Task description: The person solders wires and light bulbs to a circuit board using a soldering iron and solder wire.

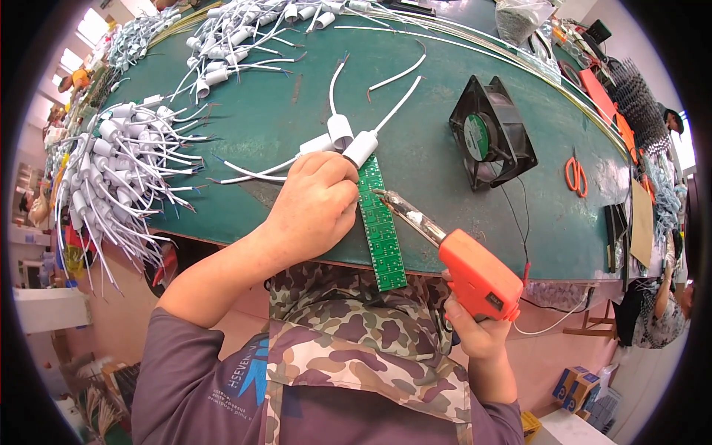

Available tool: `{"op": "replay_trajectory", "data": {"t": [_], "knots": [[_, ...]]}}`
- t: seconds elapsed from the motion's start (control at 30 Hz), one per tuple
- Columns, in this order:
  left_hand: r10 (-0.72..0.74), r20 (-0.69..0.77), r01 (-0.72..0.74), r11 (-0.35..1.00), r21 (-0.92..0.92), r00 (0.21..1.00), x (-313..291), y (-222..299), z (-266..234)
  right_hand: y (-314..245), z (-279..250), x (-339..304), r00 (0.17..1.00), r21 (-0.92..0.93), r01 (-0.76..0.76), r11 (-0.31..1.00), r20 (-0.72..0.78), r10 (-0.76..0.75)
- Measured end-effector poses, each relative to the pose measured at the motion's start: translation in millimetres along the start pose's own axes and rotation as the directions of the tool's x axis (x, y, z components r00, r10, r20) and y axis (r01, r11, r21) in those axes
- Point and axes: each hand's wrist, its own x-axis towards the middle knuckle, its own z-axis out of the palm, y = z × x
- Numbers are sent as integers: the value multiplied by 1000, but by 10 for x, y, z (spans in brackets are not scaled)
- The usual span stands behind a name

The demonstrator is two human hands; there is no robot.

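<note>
My left hand (pixel 317 200) is closed at the left edge of a green circuit board strip (pixel 383 241), its fingertips partly hidden. A white cylindrical cap with a cable (pixel 362 148) is in its fingers, tilted over the strip's far end. Two similar white caps (pixel 340 130) lie just beyond, touching or close to it. The strip's near end sticks out past the table edge. My right hand (pixel 478 326) grips an orange soldering gun (pixel 478 271) by its handle. The gun's tip meets or hovers just over the strip, beside my left fingers.
A black fan (pixel 491 133) stands on the green table (pixel 415 167), with orange-handled scissors (pixel 576 176) to its right. A heap of white cabled caps (pixel 119 174) lies left, more at the far side. One loose white cable (pixel 400 74) lies ahead. Other people are at the far sides.
</note>
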Motion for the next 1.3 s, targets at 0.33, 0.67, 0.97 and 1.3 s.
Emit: {"op": "replay_trajectory", "data": {"t": [0.33, 0.67, 0.97, 1.3], "knots": [[14, -18, -14, 1000, 16, 1000, -40, 12, -51, 40, -52, -7, 997, -36, 76, 996, 25, -75], [-162, 204, 138, 982, 127, 965, -249, 46, -279, -92, -67, 31, 973, 105, 31, 994, -233, -6], [262, 200, -322, 865, 384, 944, 290, 139, -442, -154, -130, 16, 938, -63, 111, 992, -324, -125], [414, 233, -449, 886, 118, 880, 381, -249, -111, -244, -214, 25, 925, -90, 139, 986, -345, -161]]}}
